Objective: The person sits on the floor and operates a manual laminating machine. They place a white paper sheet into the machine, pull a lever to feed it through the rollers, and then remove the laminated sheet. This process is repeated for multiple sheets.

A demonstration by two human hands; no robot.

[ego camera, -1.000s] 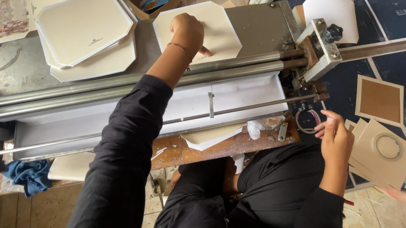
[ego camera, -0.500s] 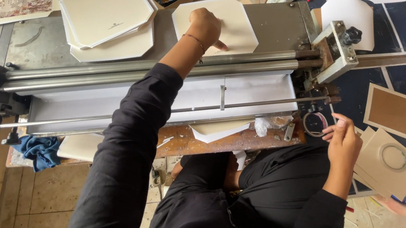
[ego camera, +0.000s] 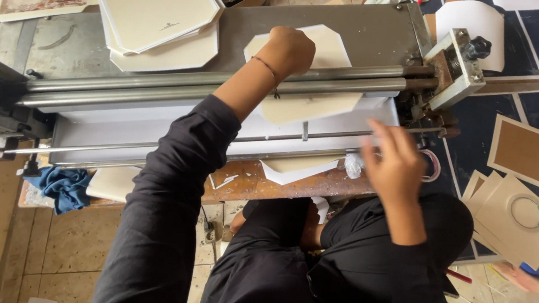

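Under the rollers [ego camera: 223,87] the white octagonal card [ego camera: 314,78] is half hidden, left hand [ego camera: 290,49] fisted on top of it. Right hand [ego camera: 396,160] is blurry, fingers spread, holding nothing, above the worktop [ego camera: 260,183] front edge.

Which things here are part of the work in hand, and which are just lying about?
In use: left hand on the octagonal card; rollers of the machine; right hand, blurred, above the tape roll.

Lying about: card stack, blue cloth, brown boards, paper roll.
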